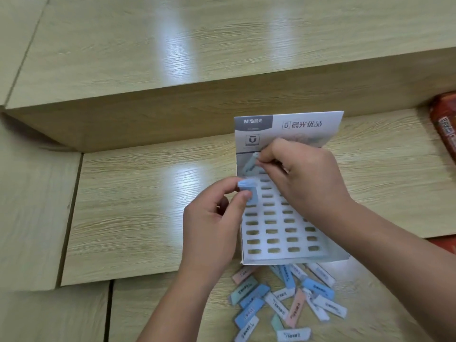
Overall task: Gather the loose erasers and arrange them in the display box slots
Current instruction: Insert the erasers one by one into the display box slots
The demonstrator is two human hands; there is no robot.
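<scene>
A white display box [276,228] with rows of small oval slots lies on the wooden surface, its printed lid standing up at the back. My right hand [308,176] pinches a pale green eraser [250,165] at the box's top-left slots. My left hand [217,218] holds a blue eraser [249,190] over the left column, a little lower down. A pile of loose erasers [286,299] in blue, white, pink and green lies in front of the box, between my forearms.
A raised wooden step [172,70] runs behind the box. A red packet [444,119] lies at the far right edge, and another red item [444,244] peeks out beside my right forearm. Dark gaps separate the wooden panels on the left.
</scene>
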